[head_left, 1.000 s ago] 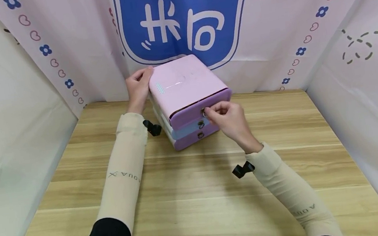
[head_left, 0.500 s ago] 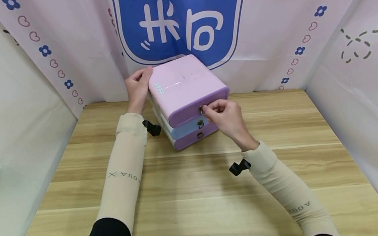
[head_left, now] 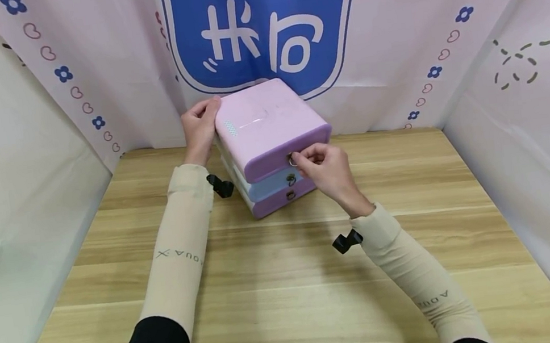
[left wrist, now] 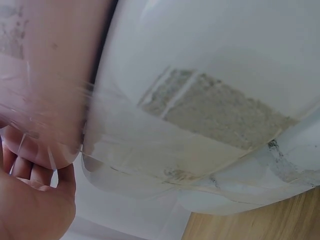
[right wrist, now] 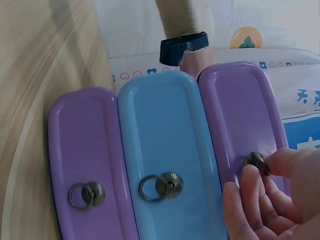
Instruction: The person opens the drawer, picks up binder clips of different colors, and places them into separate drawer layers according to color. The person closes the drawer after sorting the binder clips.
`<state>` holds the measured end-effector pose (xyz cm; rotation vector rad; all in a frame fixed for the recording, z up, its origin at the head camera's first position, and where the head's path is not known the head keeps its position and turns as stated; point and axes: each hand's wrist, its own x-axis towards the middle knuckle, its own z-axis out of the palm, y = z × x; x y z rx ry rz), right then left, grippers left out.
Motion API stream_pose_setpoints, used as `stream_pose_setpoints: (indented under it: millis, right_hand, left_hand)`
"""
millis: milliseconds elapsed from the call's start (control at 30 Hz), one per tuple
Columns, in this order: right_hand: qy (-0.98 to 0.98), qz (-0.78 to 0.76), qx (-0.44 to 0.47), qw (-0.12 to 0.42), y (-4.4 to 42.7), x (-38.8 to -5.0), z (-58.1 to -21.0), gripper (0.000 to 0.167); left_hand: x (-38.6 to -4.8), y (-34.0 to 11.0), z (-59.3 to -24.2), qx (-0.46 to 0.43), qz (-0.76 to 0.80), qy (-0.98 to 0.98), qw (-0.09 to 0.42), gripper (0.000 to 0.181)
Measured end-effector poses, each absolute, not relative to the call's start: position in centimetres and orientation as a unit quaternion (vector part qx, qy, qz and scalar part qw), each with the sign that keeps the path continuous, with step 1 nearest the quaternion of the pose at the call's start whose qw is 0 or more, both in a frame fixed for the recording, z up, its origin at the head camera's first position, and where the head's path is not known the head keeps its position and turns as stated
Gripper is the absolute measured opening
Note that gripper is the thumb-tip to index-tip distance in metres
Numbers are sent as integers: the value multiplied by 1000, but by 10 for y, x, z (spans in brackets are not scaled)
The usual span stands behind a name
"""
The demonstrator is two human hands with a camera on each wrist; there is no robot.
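Observation:
A small three-tier drawer box point(head_left: 268, 118) with a pink top stands at the back of the table, its front turned toward me. Its top drawer point(head_left: 269, 163) is purple, the middle drawer point(head_left: 269, 186) light blue and the bottom drawer point(head_left: 271, 203) purple. All three fronts sit flush. My left hand point(head_left: 199, 126) grips the top tier's rear left corner, fingers curled round the back edge in the left wrist view. With thumb and fingertips, my right hand point(head_left: 327, 168) pinches the top drawer's ring pull point(right wrist: 255, 161), which the fingers partly hide.
The wooden table point(head_left: 289, 284) extends in front of the box and to both sides. A printed cloth backdrop point(head_left: 375, 67) hangs close behind the box. White cloth walls flank the table. Brass ring pulls point(right wrist: 156, 188) hang on the lower drawers.
The top drawer has gone in, and the dark gap along its upper edge has vanished. My right hand has moved slightly inward with it. The left hand keeps its grip on the corner.

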<state>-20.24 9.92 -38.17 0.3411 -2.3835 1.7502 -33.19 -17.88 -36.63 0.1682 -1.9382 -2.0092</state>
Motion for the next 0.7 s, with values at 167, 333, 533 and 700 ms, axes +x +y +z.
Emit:
stream_pose_setpoints:
  millis: [167, 333, 533, 700]
  right_hand:
    - [-822, 543, 145, 96, 105, -203, -385, 25]
    - [-847, 492, 174, 102, 113, -200, -392, 21]
    - [-878, 432, 185, 97, 129, -189, -395, 25]
    - [-920, 343, 172, 73, 148, -181, -390, 37]
  left_hand:
    - [-331, -179, -364, 63, -709, -684, 160, 34]
    - [-330, -180, -363, 70, -702, -693, 148, 32]
    - [-330, -180, -362, 58, -681, -711, 167, 32]
    - [-322, -190, -362, 89, -610, -769, 166, 42]
